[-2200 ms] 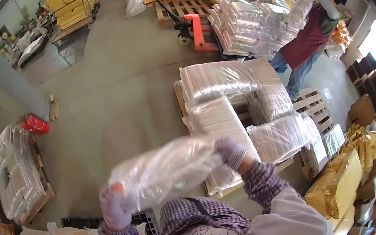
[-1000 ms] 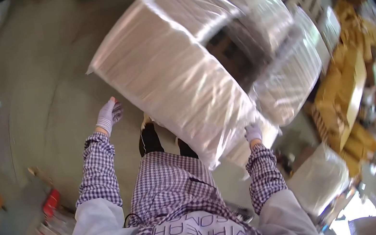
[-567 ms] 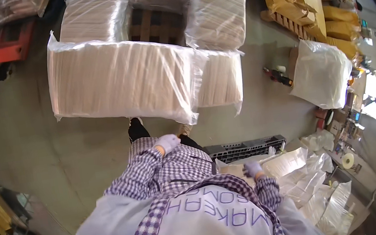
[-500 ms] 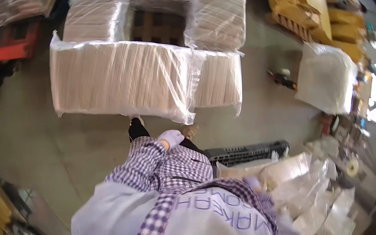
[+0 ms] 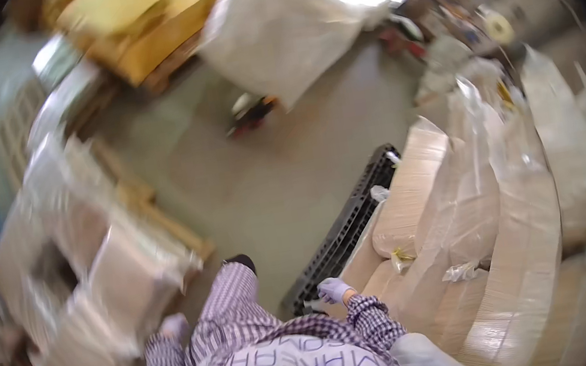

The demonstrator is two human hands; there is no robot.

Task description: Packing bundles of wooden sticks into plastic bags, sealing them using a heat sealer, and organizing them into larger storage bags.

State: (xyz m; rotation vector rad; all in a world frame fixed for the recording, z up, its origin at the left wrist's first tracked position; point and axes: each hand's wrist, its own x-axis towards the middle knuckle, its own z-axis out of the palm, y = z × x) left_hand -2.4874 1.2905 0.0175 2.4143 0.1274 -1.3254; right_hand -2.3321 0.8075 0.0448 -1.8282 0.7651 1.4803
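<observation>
My right hand (image 5: 334, 290), in a pale glove, hangs beside the near end of a black plastic pallet (image 5: 348, 224). Its fingers look loosely bent, and I see nothing in them. Just right of it lie long plastic-wrapped bundles (image 5: 509, 287) of pale, light-brown material. At my left side hangs my left hand (image 5: 174, 324), also gloved and smeared by motion, so its fingers are unclear. Nearest to it is a group of wrapped stacks (image 5: 132, 271) standing on a wooden pallet (image 5: 184, 241).
Ahead stands a large load under whitish plastic sheeting (image 5: 277, 22), with a small dark and red object (image 5: 250, 113) on the floor before it. Yellow-covered goods (image 5: 147, 15) sit on a pallet farther left. Grey floor (image 5: 234, 192) runs between the stacks and the black pallet.
My view has turned right. The wrapped stacks have shifted from ahead to my left, and the long bundles appear larger at right. My right hand now shows beside the black pallet.
</observation>
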